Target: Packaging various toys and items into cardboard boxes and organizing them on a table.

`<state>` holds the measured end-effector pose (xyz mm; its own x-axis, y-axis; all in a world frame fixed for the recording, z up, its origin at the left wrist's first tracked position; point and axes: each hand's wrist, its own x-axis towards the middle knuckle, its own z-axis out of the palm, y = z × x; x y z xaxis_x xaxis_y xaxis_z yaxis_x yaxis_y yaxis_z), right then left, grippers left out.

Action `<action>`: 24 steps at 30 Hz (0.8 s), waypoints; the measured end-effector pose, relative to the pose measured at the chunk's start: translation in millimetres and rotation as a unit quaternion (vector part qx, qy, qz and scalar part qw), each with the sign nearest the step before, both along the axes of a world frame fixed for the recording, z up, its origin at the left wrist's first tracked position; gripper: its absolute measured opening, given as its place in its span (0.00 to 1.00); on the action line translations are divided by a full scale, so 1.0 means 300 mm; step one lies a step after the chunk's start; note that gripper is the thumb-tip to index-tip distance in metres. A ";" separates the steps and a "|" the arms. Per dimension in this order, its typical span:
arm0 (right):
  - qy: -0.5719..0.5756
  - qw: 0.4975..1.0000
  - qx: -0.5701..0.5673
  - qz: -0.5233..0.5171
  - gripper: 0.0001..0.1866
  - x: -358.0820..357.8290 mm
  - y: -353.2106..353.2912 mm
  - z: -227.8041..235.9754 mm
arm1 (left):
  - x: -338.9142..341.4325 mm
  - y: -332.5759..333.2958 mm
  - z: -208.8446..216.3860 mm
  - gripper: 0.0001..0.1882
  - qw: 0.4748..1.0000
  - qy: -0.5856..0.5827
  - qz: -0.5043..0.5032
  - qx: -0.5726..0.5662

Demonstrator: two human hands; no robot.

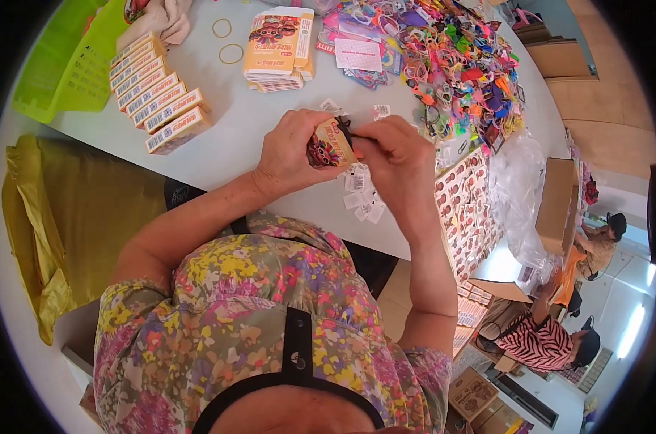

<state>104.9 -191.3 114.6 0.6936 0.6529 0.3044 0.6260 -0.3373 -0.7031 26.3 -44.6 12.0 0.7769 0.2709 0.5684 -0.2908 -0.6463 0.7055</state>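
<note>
Yellow cardboard box (328, 150) gripped by left hand (286, 148); right hand (399, 150) curled at its mouth, hold unclear — white-and-yellow carton row (156, 100) seemingly done near worktop's (230, 94) left corner; flattened yellow stack (273, 45) left.

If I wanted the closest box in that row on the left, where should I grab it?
I'd pinch the nearest box by its two short ends, coming down from above. Its far long side sits close to the next box, so there's little finger room there. Both ends look free, with bare white table beside the right one.
</note>
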 end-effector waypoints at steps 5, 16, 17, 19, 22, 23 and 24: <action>-0.088 0.991 -0.098 0.017 0.04 0.028 0.013 -0.009 | 0.017 0.000 0.009 0.38 1.000 -0.023 -0.014 0.014; -0.147 0.988 -0.048 -0.010 0.10 -0.027 0.039 -0.041 | 0.017 -0.021 -0.146 0.41 0.944 0.007 -0.133 -0.301; -0.164 0.984 -0.055 -0.032 0.10 -0.042 0.025 -0.028 | 0.011 -0.012 -0.151 0.41 0.951 0.010 -0.142 -0.274; -0.120 0.990 -0.042 -0.057 0.15 -0.071 0.013 -0.015 | -0.001 -0.016 -0.146 0.41 0.956 0.003 -0.160 -0.248; -0.131 0.987 -0.084 -0.025 0.18 -0.078 0.005 -0.043 | -0.003 -0.016 -0.121 0.41 0.944 0.011 -0.149 -0.295; -0.148 0.987 -0.061 -0.027 0.14 -0.078 0.013 -0.054 | -0.008 -0.013 -0.106 0.42 0.948 0.020 -0.147 -0.280; -0.146 0.987 -0.059 -0.025 0.14 -0.071 0.009 -0.066 | -0.016 -0.012 -0.100 0.42 0.954 0.030 -0.140 -0.265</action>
